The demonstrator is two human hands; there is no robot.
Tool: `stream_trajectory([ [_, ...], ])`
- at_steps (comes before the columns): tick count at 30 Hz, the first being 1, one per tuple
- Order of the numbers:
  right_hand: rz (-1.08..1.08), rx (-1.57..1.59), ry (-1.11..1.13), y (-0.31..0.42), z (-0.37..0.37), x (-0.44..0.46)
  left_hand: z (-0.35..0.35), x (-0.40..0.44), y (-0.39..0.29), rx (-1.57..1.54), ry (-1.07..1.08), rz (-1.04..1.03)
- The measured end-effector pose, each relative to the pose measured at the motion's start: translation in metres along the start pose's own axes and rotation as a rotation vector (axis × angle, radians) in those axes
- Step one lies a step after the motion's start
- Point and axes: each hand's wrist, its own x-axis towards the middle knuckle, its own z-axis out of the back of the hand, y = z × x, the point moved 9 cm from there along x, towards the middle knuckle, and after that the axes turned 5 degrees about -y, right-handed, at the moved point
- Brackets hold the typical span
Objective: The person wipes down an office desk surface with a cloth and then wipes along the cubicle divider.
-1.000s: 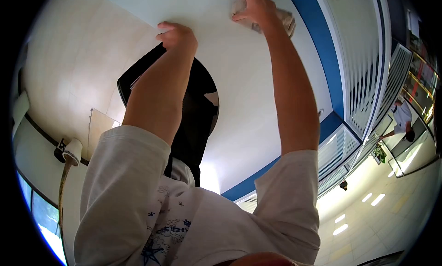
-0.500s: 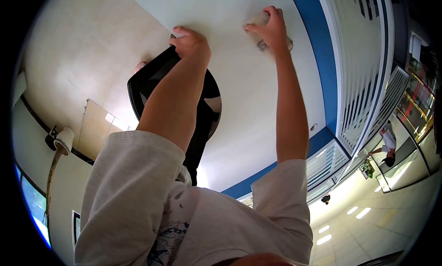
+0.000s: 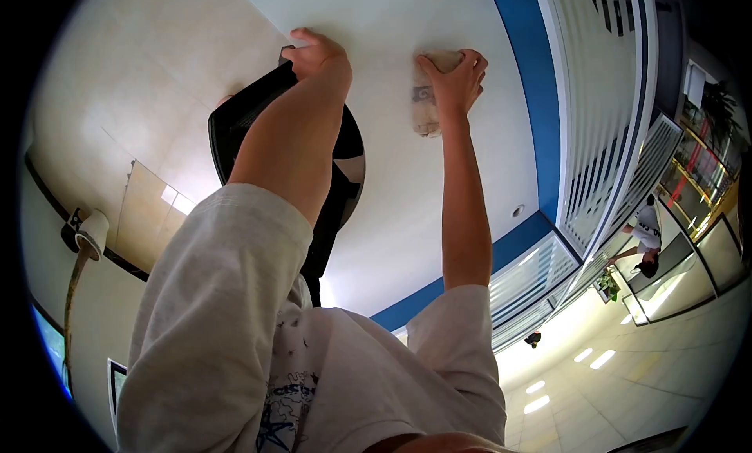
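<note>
My left hand point(image 3: 317, 56) grips the far end of a black chair point(image 3: 258, 112) with mesh panels, its fingers curled at the edge. My left forearm lies over part of the chair and hides it. To the right, my right hand point(image 3: 458, 81) is closed on a beige cloth point(image 3: 425, 112) with a dark printed patch. The cloth lies against a smooth white surface point(image 3: 399, 210), thumb on one side and fingers on the other.
A blue border point(image 3: 533, 100) edges the white surface, with white slatted panels point(image 3: 607, 132) beyond. A potted plant's white pot point(image 3: 92, 230) stands at far left. Another person point(image 3: 648, 237) is in the distance at right, near a small green plant point(image 3: 607, 284).
My right hand has drawn the cloth closer to me and slightly left, and the cloth has turned. My left hand keeps its hold on the chair. The whole view has shifted a little.
</note>
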Motion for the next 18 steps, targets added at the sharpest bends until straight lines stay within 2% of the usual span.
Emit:
stream_trajectory([
  [2, 0.015, 0.098, 0.035, 0.003, -0.01, -0.008, -0.011, 0.008, 0.007, -0.071, 0.033, 0.008],
  [4, 0.042, 0.164, 0.071, 0.007, -0.018, -0.011, -0.011, 0.005, 0.01, -0.234, 0.031, 0.135],
  [7, 0.1, 0.187, 0.094, 0.017, -0.021, -0.01, -0.002, 0.004, 0.002, -0.111, 0.02, 0.032],
  [13, 0.271, 0.212, 0.013, 0.047, -0.02, -0.002, 0.011, -0.009, -0.003, 0.024, -0.02, 0.119],
  [18, 0.355, 0.245, -0.029, 0.087, -0.027, 0.044, 0.004, -0.005, 0.002, 0.015, -0.016, 0.096],
])
